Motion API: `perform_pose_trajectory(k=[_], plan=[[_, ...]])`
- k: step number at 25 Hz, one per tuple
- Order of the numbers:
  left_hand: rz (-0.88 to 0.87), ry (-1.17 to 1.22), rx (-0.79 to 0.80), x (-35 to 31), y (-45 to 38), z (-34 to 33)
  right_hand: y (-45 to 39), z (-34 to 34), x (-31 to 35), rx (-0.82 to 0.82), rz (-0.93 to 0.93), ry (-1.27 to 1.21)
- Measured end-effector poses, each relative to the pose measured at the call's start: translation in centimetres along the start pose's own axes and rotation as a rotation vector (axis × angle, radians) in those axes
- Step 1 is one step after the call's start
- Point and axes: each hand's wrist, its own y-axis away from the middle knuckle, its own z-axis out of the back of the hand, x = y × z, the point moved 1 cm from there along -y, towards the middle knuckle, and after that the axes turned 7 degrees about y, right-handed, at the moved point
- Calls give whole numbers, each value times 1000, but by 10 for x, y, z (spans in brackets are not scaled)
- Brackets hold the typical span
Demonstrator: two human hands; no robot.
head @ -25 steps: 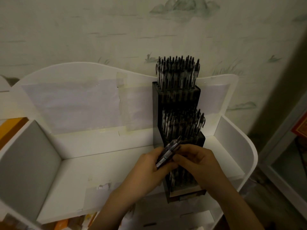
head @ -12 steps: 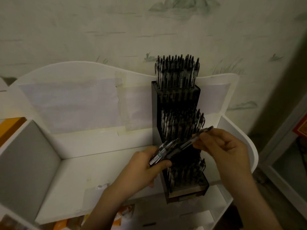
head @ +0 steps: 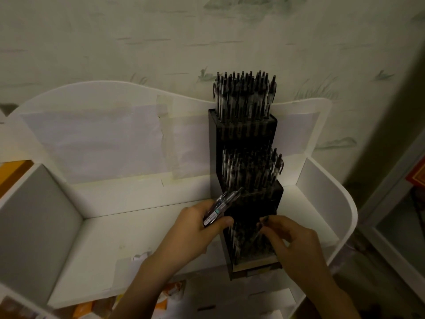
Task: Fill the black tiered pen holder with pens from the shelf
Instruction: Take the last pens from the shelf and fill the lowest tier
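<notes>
The black tiered pen holder (head: 243, 132) stands on the white shelf (head: 142, 236), right of centre. Its top tier and middle tier are packed with dark pens (head: 243, 97). The lowest tier holds several pens too. My left hand (head: 195, 229) grips a small bundle of pens (head: 223, 206) just left of the holder, tips pointing up and right. My right hand (head: 289, 240) pinches a single pen (head: 261, 229) and holds it down at the lowest tier, among the pens there.
The shelf has a curved white back panel (head: 103, 125) with taped paper and white side walls (head: 322, 187). Orange items (head: 13, 171) sit at the far left and below the shelf. A patterned wall rises behind.
My right hand drew one pen out of the bundle, lifted it to the right, then brought it down to the holder's lowest tier. My left hand stayed holding the bundle.
</notes>
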Motion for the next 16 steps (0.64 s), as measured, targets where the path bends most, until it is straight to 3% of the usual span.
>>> perform_pose_trajectory(k=[6, 13, 16], plan=[[-3, -10, -12, 1, 2, 2, -2, -2, -1, 18, 108, 76], [-1, -19, -41, 1, 2, 2, -2, -15, -11, 41, 116, 137], [-6, -7, -40, -2, 3, 2, 1, -21, -20, 123, 90, 215]])
